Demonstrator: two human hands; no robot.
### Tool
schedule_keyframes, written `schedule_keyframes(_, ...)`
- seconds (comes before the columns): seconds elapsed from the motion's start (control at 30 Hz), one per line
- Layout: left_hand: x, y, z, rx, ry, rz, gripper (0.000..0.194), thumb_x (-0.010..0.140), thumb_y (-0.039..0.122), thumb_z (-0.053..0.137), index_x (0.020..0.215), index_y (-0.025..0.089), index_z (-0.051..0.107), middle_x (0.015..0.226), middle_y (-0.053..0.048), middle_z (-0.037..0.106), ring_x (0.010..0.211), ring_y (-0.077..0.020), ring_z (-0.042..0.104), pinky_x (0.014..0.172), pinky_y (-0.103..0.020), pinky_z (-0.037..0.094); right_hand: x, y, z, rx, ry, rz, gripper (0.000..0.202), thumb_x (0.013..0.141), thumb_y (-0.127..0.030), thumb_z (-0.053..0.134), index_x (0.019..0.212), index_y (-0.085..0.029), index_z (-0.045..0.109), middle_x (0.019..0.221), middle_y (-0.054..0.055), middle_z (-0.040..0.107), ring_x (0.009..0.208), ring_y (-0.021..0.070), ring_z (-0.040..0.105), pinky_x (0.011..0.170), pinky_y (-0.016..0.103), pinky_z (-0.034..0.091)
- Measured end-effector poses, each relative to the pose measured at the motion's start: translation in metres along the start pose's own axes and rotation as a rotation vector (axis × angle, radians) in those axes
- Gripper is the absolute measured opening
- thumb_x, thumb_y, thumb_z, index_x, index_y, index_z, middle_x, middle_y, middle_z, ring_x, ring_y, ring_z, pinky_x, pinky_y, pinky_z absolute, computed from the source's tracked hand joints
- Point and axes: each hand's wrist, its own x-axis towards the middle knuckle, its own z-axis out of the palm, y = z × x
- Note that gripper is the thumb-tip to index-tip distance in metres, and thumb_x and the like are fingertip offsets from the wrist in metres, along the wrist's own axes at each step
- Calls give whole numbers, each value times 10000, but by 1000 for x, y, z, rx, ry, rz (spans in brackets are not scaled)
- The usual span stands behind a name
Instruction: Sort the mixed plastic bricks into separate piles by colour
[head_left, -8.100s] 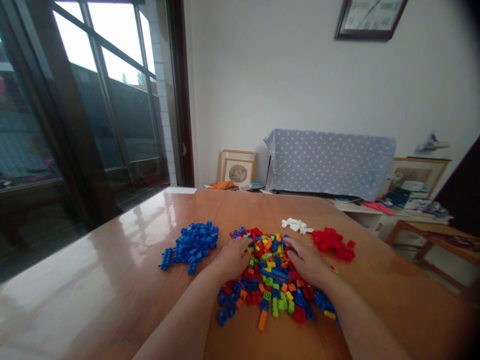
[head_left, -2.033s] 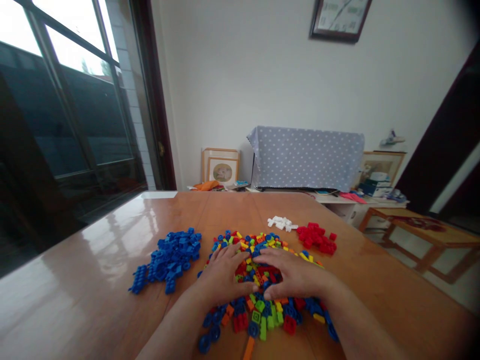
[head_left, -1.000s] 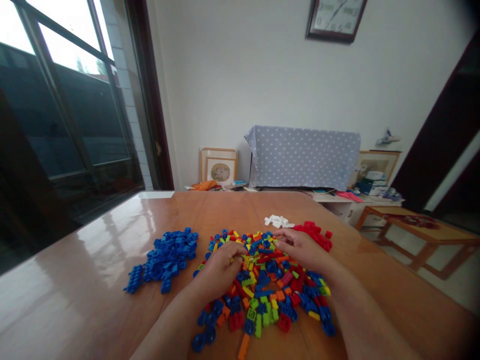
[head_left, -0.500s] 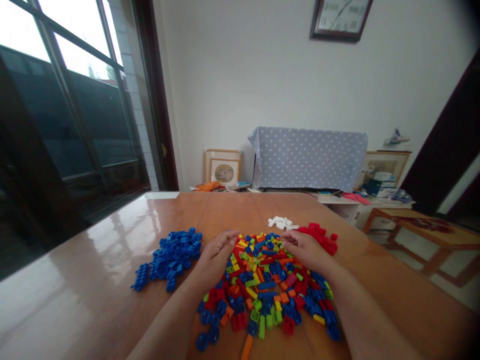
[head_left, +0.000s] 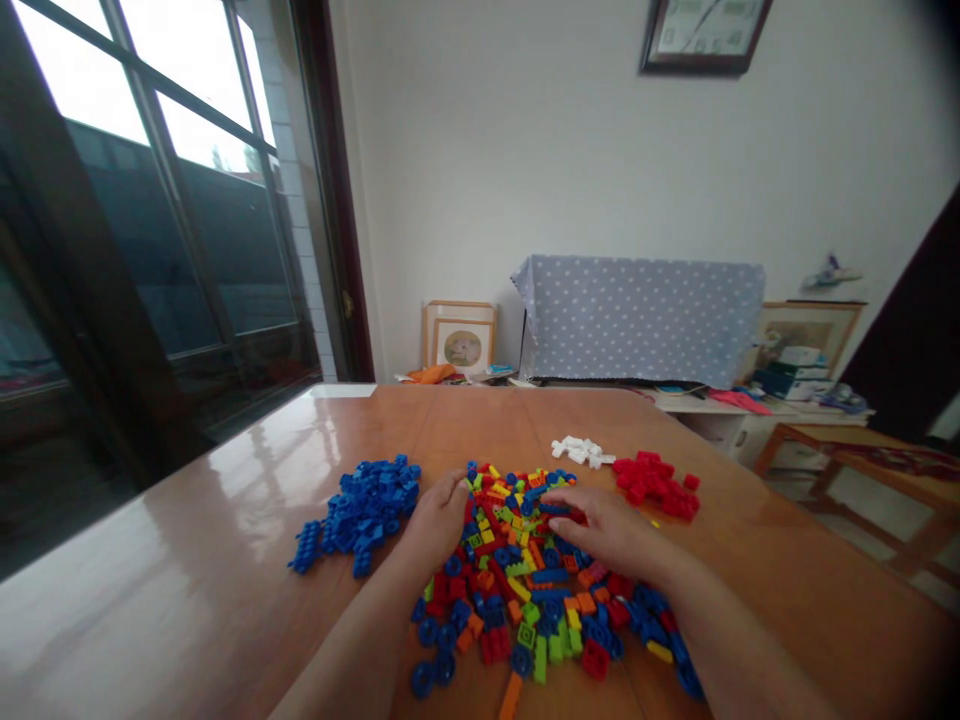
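Observation:
A mixed pile of toy building bricks (head_left: 525, 580) in red, blue, green, yellow and orange spreads over the wooden table (head_left: 247, 560) before me. My left hand (head_left: 441, 515) rests along the pile's left edge, thumb side up. Its fingers reach forward, partly hidden, and no brick shows in it. My right hand (head_left: 604, 520) is over the right side of the pile, fingers and thumb apart, touching or just above the bricks. A heap of blue bricks (head_left: 367, 510) lies left of my left hand. Beyond my right hand are red bricks (head_left: 656, 485) and small white bricks (head_left: 581, 452).
An orange brick (head_left: 511, 695) lies at the pile's near edge. Behind the table stands a low cabinet (head_left: 750, 430), with a polka-dot cloth (head_left: 637, 315) draped over something on it. A wooden stool (head_left: 847, 450) is at the right, and a glazed door (head_left: 202, 230) at the left.
My right hand has moved inward over the pile, to the left relative to the bricks. My left hand has drawn back slightly at the left edge. The view has turned a little left.

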Motion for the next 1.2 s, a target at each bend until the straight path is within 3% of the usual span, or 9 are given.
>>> schedule_keyframes(0.1,0,3,-3,-36,25,-85,401,926,436,439,1078,160,687,1158,-92,707,1141,-258,608,1024,-358,427,1,8,-2,40,80,74,377,897,-370,540,1219,-231,678,1153,81,728,1043,267,673,901,387,517)
schedule_keyframes(0.2,-1,4,-5,-149,16,-175,505,938,542,418,1137,152,671,1212,-112,692,1165,-277,605,1026,-389,437,3,17,-4,57,150,98,374,899,-359,525,1206,-212,679,1139,82,736,1049,264,675,913,388,514)
schedule_keyframes(0.4,0,2,-5,-404,-13,-357,663,911,658,444,1337,164,563,1436,-164,530,1344,-296,487,1147,-430,327,4,28,-4,62,191,104,348,890,-337,531,1176,-217,690,1117,74,742,1020,257,680,908,394,514)
schedule_keyframes(0.5,1,4,-7,-550,-64,-388,701,924,668,398,1369,142,529,1450,-186,507,1337,-279,499,1162,-414,320,5,31,-3,67,197,107,344,883,-345,532,1158,-220,697,1073,69,751,967,253,687,877,386,522)
schedule_keyframes(0.57,3,6,-11,-578,-32,-372,712,935,667,370,1374,126,518,1460,-194,493,1344,-269,492,1170,-403,312,5,32,-4,65,206,116,344,882,-350,533,1154,-219,697,1062,69,751,947,249,687,858,373,525)
schedule_keyframes(0.73,6,8,-20,-504,111,-363,770,956,672,270,1418,83,452,1480,-228,452,1354,-256,482,1149,-380,352,4,34,-10,25,227,133,329,895,-343,513,1134,-214,698,1080,70,744,985,246,673,862,352,509)
schedule_keyframes(1.07,-2,6,-15,-302,4,-395,792,905,741,306,1417,155,455,1498,-181,451,1348,-275,485,1098,-403,399,4,30,-9,7,199,154,340,890,-348,498,1122,-207,702,1046,64,749,947,247,676,807,339,505)
schedule_keyframes(1.2,-4,8,-12,-216,2,-307,643,917,670,384,1275,167,563,1365,-150,588,1252,-256,562,1014,-362,446,4,26,-8,11,204,143,341,883,-344,509,1126,-204,703,1073,66,742,973,247,669,830,340,496)
